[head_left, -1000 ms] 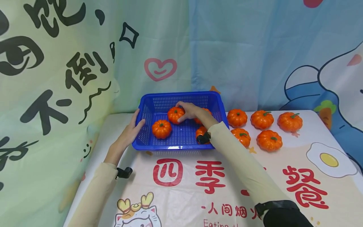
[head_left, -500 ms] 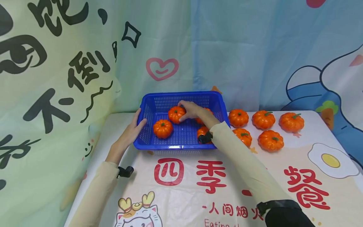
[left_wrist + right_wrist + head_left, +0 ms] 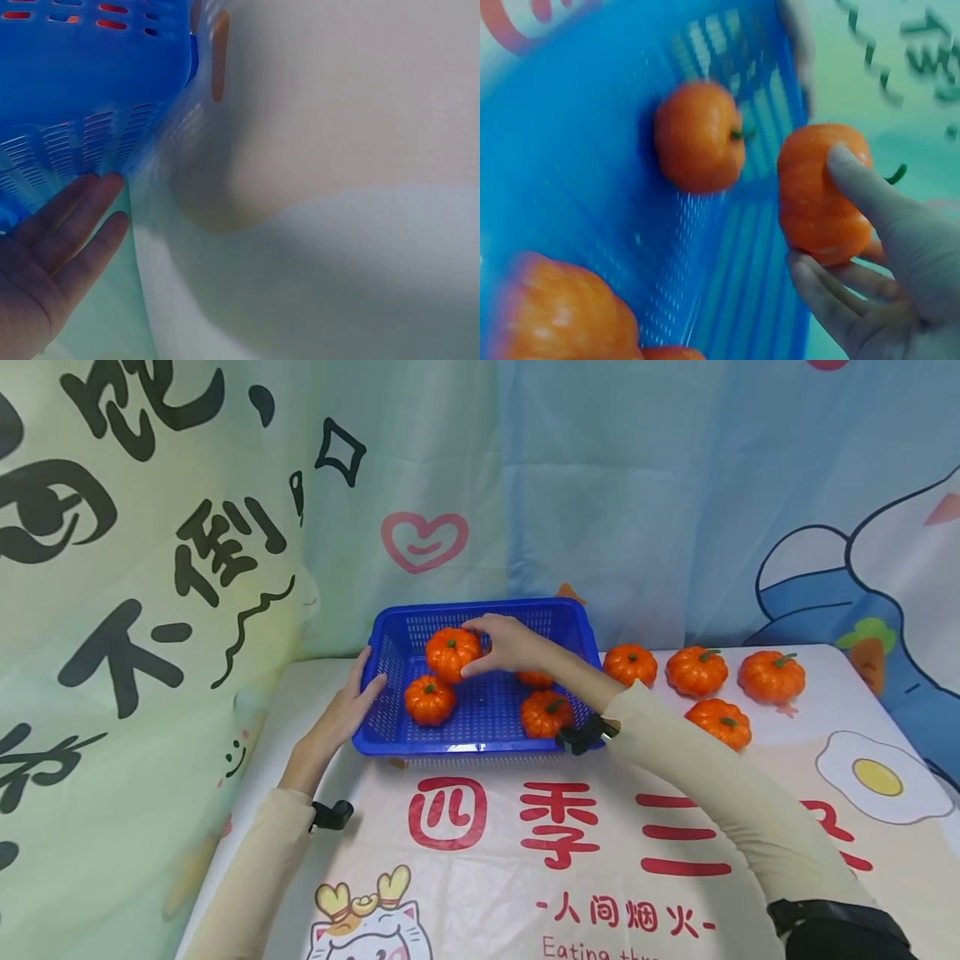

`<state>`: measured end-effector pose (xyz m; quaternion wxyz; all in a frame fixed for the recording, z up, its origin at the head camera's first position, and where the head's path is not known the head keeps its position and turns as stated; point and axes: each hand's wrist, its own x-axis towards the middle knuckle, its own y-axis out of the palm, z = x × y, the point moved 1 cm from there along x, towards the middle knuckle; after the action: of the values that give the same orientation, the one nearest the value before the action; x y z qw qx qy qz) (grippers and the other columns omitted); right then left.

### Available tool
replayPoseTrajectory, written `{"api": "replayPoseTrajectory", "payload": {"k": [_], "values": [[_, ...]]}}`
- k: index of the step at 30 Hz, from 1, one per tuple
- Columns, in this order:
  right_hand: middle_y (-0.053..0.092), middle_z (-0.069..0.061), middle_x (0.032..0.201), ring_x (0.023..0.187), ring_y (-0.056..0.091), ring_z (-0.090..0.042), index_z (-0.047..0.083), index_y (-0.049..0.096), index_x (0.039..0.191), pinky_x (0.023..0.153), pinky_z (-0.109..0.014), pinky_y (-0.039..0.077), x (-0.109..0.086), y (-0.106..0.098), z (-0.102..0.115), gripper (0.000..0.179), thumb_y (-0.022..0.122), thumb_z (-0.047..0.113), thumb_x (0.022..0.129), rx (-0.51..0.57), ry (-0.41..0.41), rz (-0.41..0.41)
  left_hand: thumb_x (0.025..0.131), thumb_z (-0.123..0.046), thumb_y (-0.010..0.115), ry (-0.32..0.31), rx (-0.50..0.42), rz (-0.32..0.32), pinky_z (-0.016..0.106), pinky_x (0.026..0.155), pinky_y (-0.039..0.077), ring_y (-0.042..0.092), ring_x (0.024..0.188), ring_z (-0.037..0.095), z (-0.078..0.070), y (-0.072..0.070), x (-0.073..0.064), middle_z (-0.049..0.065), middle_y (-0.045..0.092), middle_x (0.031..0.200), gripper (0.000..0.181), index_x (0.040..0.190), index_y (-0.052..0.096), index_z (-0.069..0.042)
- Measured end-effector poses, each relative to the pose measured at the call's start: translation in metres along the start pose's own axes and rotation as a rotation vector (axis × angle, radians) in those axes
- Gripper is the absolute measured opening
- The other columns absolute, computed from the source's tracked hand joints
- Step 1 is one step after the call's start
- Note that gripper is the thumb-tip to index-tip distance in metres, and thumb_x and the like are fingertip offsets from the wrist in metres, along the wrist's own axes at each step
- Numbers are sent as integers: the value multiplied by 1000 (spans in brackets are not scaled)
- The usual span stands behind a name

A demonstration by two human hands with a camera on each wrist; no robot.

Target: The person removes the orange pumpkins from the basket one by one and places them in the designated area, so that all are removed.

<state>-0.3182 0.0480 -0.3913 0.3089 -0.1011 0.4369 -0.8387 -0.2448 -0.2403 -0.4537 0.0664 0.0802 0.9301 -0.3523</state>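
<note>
My right hand (image 3: 510,647) holds a small orange pumpkin (image 3: 821,191) between thumb and fingers, over the back left of the blue plastic basket (image 3: 472,748). Its green stem points away from the palm in the right wrist view. Below it, another pumpkin (image 3: 430,701) lies on the basket floor. At the basket's right side sit a pumpkin (image 3: 547,714) and one partly hidden by my right forearm. My left hand (image 3: 341,714) grips the basket's left rim, thumb over the edge; in the left wrist view its fingers (image 3: 90,214) extend along the outer wall.
Several more pumpkins (image 3: 697,672) stand on the table to the right of the basket. The printed tablecloth (image 3: 480,893) stretches toward me in front. A hanging curtain (image 3: 600,510) closes off the back, right behind the basket.
My right hand has lifted the pumpkin from the basket floor and moved it slightly left and up. The right forearm has swung right, now covering one table pumpkin. The left hand stays in place.
</note>
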Motion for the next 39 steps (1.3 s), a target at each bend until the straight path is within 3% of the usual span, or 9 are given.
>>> {"api": "replayPoseTrajectory", "payload": {"k": [5, 11, 16, 23, 28, 31, 34, 39], "values": [[56, -11, 126, 93, 65, -21, 12, 47, 144, 83, -32, 57, -59, 11, 28, 77, 80, 38, 79, 162, -43, -83, 97, -64, 30, 2, 1, -5, 65, 111, 29, 37, 137, 50, 1, -2, 0, 19, 17, 162, 75, 155, -7, -37], [60, -6, 122, 89, 66, -11, 13, 50, 140, 80, -27, 58, -142, 28, 47, 73, 82, 34, 77, 302, -112, -57, 98, -62, 30, 6, -1, -6, 65, 112, 27, 34, 139, 50, 2, 0, -1, 18, 15, 162, 74, 156, -7, -34], [60, -6, 122, 92, 65, -8, 15, 51, 138, 79, -23, 58, -193, 36, 41, 72, 82, 36, 77, 326, -84, -33, 97, -64, 30, 2, -5, -7, 65, 112, 26, 33, 140, 49, 2, 0, 0, 17, 15, 163, 75, 155, -8, -37], [60, -3, 121, 92, 63, -4, 15, 54, 136, 85, -28, 56, -227, 42, 23, 70, 81, 39, 76, 296, 14, -92, 97, -63, 30, 2, -6, -4, 65, 112, 26, 32, 140, 49, 1, 0, -1, 17, 15, 163, 75, 156, -7, -35], [56, -11, 128, 91, 65, -4, 10, 51, 138, 79, -22, 57, -241, 46, 7, 71, 82, 31, 77, 355, 22, -130, 98, -63, 30, 1, 3, -2, 65, 111, 28, 35, 138, 50, 3, 0, -1, 18, 16, 162, 75, 155, -8, -35], [57, -13, 131, 90, 65, -4, 10, 50, 138, 78, -19, 56, -251, 43, -6, 73, 82, 31, 76, 298, 54, -180, 97, -63, 30, -1, 2, -5, 65, 112, 28, 35, 139, 50, 4, 0, -2, 17, 16, 162, 74, 155, -8, -36], [58, -14, 128, 90, 67, -10, 8, 50, 138, 75, -19, 56, -263, 34, -25, 73, 83, 30, 76, 218, 132, -248, 97, -64, 30, 0, -2, -7, 65, 113, 25, 32, 141, 49, 3, -1, -2, 16, 14, 163, 74, 155, -8, -36], [57, -23, 125, 91, 65, -22, 2, 42, 143, 67, -16, 55, -289, 6, -61, 79, 79, 33, 81, 149, 343, -327, 97, -64, 30, 4, -6, -4, 65, 113, 25, 32, 141, 49, 2, 0, -1, 15, 14, 163, 74, 155, -8, -37]]}}
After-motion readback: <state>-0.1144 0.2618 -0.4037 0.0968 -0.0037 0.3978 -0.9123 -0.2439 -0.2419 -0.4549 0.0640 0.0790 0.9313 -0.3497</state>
